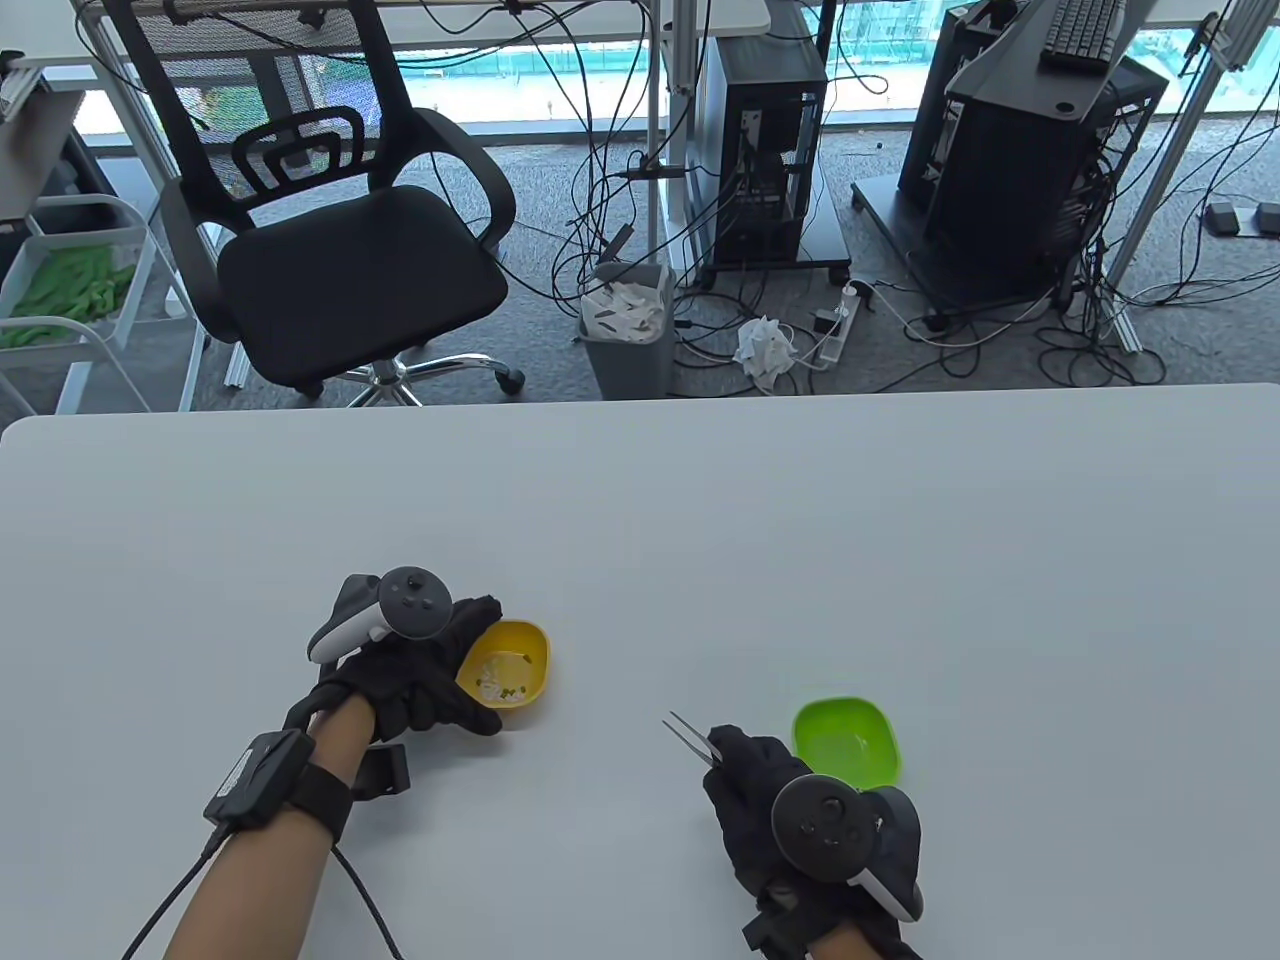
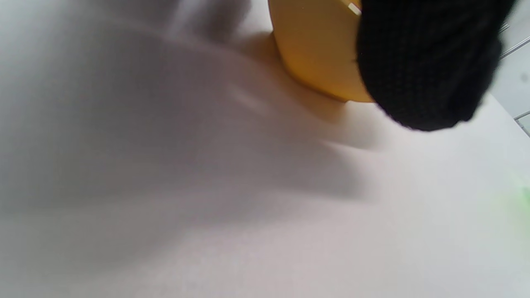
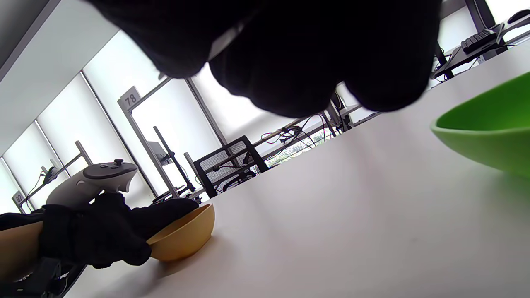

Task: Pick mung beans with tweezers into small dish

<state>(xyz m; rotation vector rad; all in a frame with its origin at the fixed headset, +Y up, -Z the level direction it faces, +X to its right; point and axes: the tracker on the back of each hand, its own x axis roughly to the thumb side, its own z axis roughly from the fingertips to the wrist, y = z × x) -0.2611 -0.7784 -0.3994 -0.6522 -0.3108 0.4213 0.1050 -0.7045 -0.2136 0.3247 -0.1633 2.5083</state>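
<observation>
A yellow dish (image 1: pixel 512 668) with pale beans (image 1: pixel 497 680) in it stands on the table (image 1: pixel 700 520). My left hand (image 1: pixel 425 660) holds its left rim; the dish and a gloved finger (image 2: pixel 426 62) also show in the left wrist view (image 2: pixel 319 49). My right hand (image 1: pixel 770 800) holds metal tweezers (image 1: pixel 688 737), tips pointing up-left and slightly apart, above the table between the dishes. A green dish (image 1: pixel 848 742) stands just right of that hand; it looks empty. The right wrist view shows the green dish (image 3: pixel 488 132), the yellow dish (image 3: pixel 186 236) and the left hand (image 3: pixel 99 231).
The white table's far edge (image 1: pixel 640 405) runs across the middle of the table view. Beyond it are an office chair (image 1: pixel 340 230), a bin (image 1: pixel 627 325) and computer towers with cables on the floor.
</observation>
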